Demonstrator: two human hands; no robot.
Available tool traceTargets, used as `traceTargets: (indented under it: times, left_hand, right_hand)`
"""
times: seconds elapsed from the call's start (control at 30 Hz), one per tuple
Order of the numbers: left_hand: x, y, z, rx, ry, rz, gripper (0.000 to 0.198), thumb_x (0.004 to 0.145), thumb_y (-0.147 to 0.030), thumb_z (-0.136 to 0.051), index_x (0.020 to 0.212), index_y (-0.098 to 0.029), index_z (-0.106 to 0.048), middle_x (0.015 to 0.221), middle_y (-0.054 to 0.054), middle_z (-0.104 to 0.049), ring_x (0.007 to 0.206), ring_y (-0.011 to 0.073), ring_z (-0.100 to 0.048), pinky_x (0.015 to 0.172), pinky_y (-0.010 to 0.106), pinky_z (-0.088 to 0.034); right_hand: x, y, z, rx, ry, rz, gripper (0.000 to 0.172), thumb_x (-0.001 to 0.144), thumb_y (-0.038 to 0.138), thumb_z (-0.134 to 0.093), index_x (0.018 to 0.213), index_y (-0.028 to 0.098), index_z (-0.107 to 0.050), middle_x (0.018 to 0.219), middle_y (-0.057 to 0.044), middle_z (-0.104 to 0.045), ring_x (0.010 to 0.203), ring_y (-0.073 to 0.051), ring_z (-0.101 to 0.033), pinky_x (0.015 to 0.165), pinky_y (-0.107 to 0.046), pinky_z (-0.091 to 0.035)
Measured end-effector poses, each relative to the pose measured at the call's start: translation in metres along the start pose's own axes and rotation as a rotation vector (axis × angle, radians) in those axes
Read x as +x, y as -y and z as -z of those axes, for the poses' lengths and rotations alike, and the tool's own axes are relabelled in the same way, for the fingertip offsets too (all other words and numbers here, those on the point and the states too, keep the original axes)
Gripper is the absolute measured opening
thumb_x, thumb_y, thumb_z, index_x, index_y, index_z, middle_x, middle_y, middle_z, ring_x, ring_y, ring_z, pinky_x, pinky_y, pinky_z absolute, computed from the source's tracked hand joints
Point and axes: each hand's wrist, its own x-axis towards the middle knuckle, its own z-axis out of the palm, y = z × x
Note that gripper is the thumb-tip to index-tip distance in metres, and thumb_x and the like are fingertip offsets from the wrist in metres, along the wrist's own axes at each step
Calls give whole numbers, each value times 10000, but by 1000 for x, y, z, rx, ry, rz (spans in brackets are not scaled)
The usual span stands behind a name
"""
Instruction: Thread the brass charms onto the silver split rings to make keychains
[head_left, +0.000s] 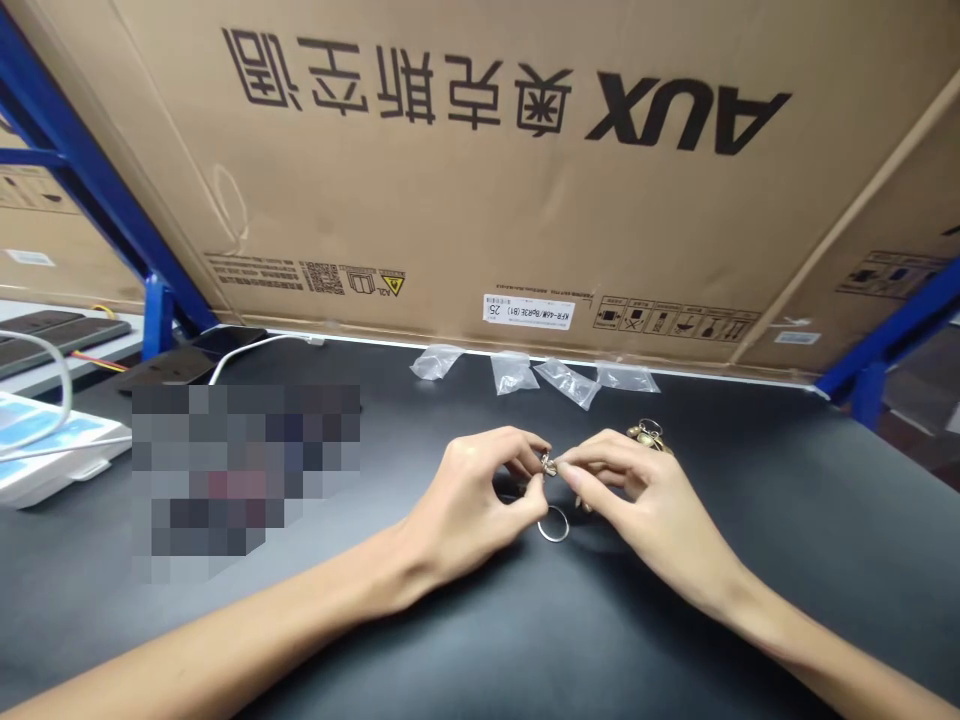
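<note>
Between the fingertips of both hands is a small metal piece (550, 465), gold and silver in tone. My left hand (495, 485) pinches it from the left, and a silver ring (554, 525) shows just below those fingertips. From the right, my right hand (630, 485) closes thumb and fingers at the same piece. Behind the right hand lies a brass-coloured bunch with a ring (649, 434), partly hidden by the fingers. Another small brass-coloured bit (583, 506) shows under the right fingers.
Several clear plastic bags (568, 382) lie along the back of the black table (420, 650). A large cardboard box (450, 210) stands behind, between blue metal posts (156, 315). At the left are a white-and-blue box (52, 445), a white cable and a blurred-out patch.
</note>
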Motion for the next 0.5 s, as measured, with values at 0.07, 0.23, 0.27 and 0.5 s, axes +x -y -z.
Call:
traceTargets:
  times: [0.07,0.23,0.27,0.5]
  left_hand:
    - [0,-1,1,-46,9,46,90,801,-156,-613,718,-190,-619,866,36,-732,950,211,-689,838,307,-534]
    - [3,-5,5,-265,-30,210,132,849,-237,-616,737,-177,-650,951,55,-741,1041,209,-673,877,294,-532]
    - [4,-5,6,-310,-51,232,129,848,-252,-625,748,-174,-652,1001,61,-740,1030,208,-678,883,298,-533]
    - [12,0,13,-372,-148,279,127,815,-264,-660,731,-171,-638,1015,61,-745,995,222,-690,892,321,-532]
  right_hand:
    - [-2,-2,1,-152,-20,126,164,924,309,-604,973,239,-745,937,-40,-684,785,-161,-664,730,-279,-563]
    - [-6,-8,-1,-419,3,475,227,961,182,-540,1115,203,-705,980,-59,-669,793,-135,-660,733,-253,-546]
    - [-5,-9,-1,-448,14,497,251,967,176,-527,1161,206,-684,998,-59,-675,804,-135,-662,744,-256,-545]
    - [9,-10,30,-626,-41,279,166,951,283,-560,943,232,-717,916,-22,-736,817,-187,-675,780,-330,-525]
